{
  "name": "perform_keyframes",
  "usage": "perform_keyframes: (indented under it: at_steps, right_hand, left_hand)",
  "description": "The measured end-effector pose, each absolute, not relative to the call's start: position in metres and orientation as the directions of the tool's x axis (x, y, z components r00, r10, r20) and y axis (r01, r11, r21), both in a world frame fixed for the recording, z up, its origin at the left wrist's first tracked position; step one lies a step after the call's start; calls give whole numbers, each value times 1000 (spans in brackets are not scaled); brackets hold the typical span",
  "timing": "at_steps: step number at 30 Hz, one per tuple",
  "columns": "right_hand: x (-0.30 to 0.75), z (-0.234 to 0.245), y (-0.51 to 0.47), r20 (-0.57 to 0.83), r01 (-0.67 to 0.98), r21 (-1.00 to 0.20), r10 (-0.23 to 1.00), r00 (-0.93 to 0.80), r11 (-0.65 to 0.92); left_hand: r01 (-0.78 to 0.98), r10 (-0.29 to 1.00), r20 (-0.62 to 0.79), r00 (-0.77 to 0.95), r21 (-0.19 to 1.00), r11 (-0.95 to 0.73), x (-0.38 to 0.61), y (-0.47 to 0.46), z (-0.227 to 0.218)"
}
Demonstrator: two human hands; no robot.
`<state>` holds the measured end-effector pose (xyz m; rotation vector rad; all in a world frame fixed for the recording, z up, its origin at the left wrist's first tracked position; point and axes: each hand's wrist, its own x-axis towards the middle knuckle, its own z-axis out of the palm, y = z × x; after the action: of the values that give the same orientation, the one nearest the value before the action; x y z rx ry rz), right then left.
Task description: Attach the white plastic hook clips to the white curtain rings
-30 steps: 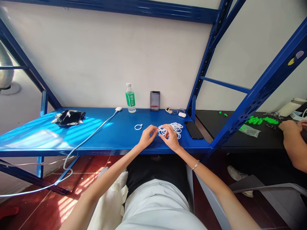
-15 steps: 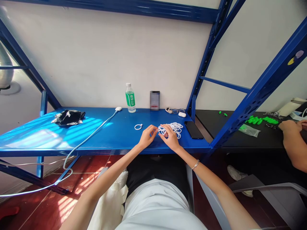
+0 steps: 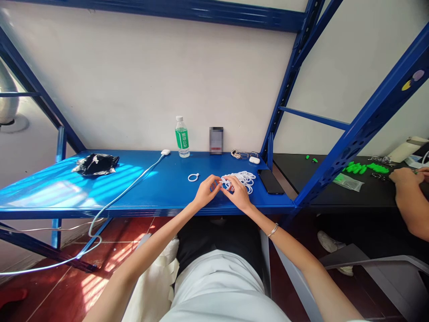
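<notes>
My left hand (image 3: 207, 190) and my right hand (image 3: 237, 191) meet over the front part of the blue tabletop. Both are closed in a pinch, fingertips together on a small white ring, mostly hidden by the fingers. Just behind and to the right of my right hand lies a pile of white rings (image 3: 247, 179), loosely heaped and partly covered by that hand. A single white ring (image 3: 193, 177) with a small tab rests on the table, up and left of my left hand.
A black phone (image 3: 271, 182) lies right of the pile; a white earbud case (image 3: 254, 160) and glasses (image 3: 244, 155) sit behind. Along the wall stand a bottle (image 3: 182, 138) and an upright phone (image 3: 216, 141). Leftward are a cable (image 3: 134, 180) and black bag (image 3: 96, 165). Another person's hand (image 3: 406, 176) works rightward.
My fingertips have come closer together, closing the small gap between my hands. The rings on the table and the other items have stayed in place.
</notes>
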<state>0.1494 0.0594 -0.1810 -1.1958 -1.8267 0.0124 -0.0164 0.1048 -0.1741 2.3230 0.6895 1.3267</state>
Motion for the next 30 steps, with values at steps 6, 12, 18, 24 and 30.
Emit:
perform_keyframes:
  at_steps: [6, 12, 18, 24, 30]
  right_hand:
    - [149, -181, 60, 696, 703, -453, 710, -105, 549]
    - [151, -183, 60, 706, 694, -442, 698, -122, 568]
    - [151, -182, 60, 703, 674, -439, 695, -154, 594]
    - [150, -182, 61, 710, 641, -445, 683, -174, 626]
    - [149, -183, 62, 715, 624, -450, 677, -178, 639]
  left_hand:
    - [196, 616, 623, 482, 609, -769, -16, 107, -175]
    - [156, 621, 595, 510, 646, -747, -16, 107, -174]
    - [149, 626, 600, 498, 651, -744, -17, 108, -175]
    - [147, 632, 607, 481, 655, -741, -17, 109, -176]
    - [152, 643, 595, 482, 666, -730, -17, 109, -176]
